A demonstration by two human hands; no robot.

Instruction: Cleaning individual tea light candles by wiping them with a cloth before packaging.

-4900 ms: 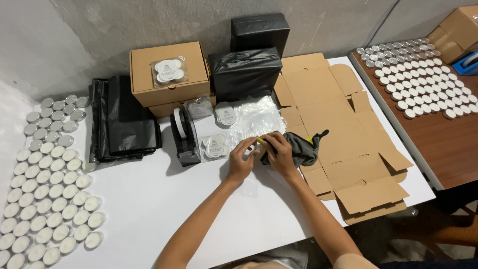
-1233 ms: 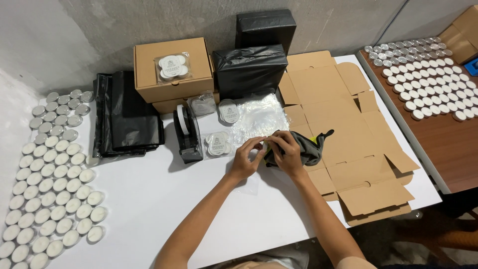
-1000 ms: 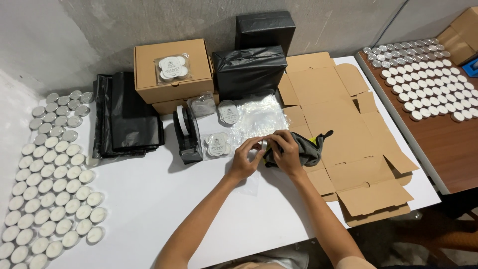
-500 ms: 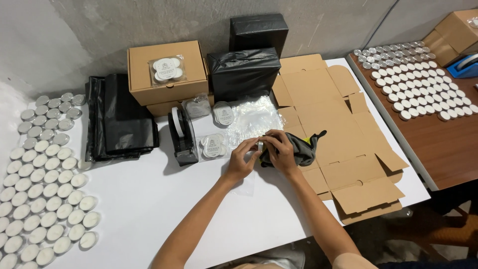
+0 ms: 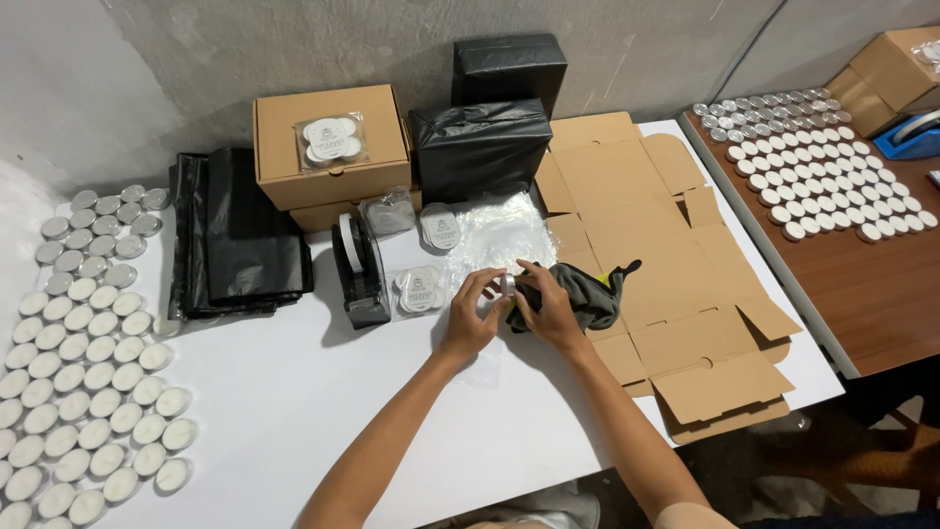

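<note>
My left hand [image 5: 472,318] and my right hand [image 5: 544,310] meet over the white table [image 5: 294,431], both pinching a small round silver tealight [image 5: 507,284] between the fingertips. My right hand also presses a dark grey cloth [image 5: 587,296] against it. A clear plastic bag [image 5: 499,235] lies just behind my hands. A small packed bag of tealights [image 5: 419,290] rests to the left of my left hand, next to a black tape dispenser [image 5: 358,269].
Rows of tealights [image 5: 83,362] cover the table's left side. Black plastic bags [image 5: 235,235], a brown box [image 5: 328,142], black-wrapped parcels [image 5: 480,147] stand behind. Flattened cardboard boxes [image 5: 666,284] lie right. A wooden table [image 5: 862,284] holds more tealights [image 5: 832,162] and a blue tape dispenser [image 5: 916,137].
My hands stay together on the tealight and cloth with small finger movements. The view has shifted slightly.
</note>
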